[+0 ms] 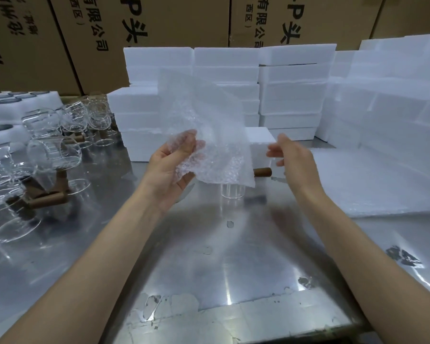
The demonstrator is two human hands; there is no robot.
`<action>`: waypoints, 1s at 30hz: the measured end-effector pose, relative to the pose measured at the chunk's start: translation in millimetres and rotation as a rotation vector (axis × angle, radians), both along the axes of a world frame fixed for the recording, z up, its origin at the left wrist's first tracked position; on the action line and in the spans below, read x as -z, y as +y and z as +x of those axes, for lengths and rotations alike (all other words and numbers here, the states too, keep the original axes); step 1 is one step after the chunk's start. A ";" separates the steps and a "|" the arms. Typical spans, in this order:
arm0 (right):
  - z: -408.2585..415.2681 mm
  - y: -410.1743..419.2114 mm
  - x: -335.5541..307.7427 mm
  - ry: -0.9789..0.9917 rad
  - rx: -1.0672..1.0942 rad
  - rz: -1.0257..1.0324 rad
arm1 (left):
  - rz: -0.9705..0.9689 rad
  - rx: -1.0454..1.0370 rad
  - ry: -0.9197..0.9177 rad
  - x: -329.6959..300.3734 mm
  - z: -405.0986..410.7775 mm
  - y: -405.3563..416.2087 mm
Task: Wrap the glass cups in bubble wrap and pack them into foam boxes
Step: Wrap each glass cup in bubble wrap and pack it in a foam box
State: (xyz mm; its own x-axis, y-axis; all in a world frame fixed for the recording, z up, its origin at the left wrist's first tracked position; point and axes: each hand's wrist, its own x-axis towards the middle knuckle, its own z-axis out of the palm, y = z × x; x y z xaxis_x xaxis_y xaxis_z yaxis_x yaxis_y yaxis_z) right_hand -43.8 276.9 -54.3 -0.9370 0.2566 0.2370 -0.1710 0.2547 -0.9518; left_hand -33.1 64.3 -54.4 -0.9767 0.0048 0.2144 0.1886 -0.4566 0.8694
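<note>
Head view showed the left hand (170, 165) pinching the bubble wrap (204, 135) above the glass cup (232, 191) on the desk (209, 256); the right hand (292, 157) hovered open beside it. Spreading the sheet flat first would likely help.

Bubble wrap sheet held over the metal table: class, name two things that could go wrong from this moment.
1. Only the left hand pinches the bubble wrap sheet; the right hand is open and off it, so it could slip.
2. The sheet hides most of the glass cup with the wooden handle behind it; a blind reach might knock it over.
</note>
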 end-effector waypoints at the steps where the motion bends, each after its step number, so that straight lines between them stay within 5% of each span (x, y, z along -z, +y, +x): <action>1: 0.2 -0.3 -0.3 -0.040 -0.049 0.012 | 0.024 0.040 0.008 -0.5 1.5 1.0; 4: 1.7 -6.2 3.1 -0.106 -0.189 0.004 | 0.068 0.098 0.030 1.3 3.4 1.3; 11: 4.8 -2.0 -2.5 -0.005 -0.442 -0.423 | 0.089 0.063 -0.035 1.2 -1.5 -9.6; 17: 7.4 -12.1 4.3 -0.013 -0.325 -0.372 | -0.376 -0.411 -0.040 10.4 -6.1 -6.5; 21: 9.2 -20.7 10.0 0.004 -0.283 -0.203 | -0.679 -0.833 0.394 3.8 5.3 1.2; 24: 12.1 -28.3 11.7 0.094 -0.264 -0.164 | -0.776 -0.679 0.579 -1.7 15.9 13.9; 30: 18.1 -31.6 11.8 0.048 -0.442 -0.274 | -1.097 -0.356 0.413 16.0 20.1 34.0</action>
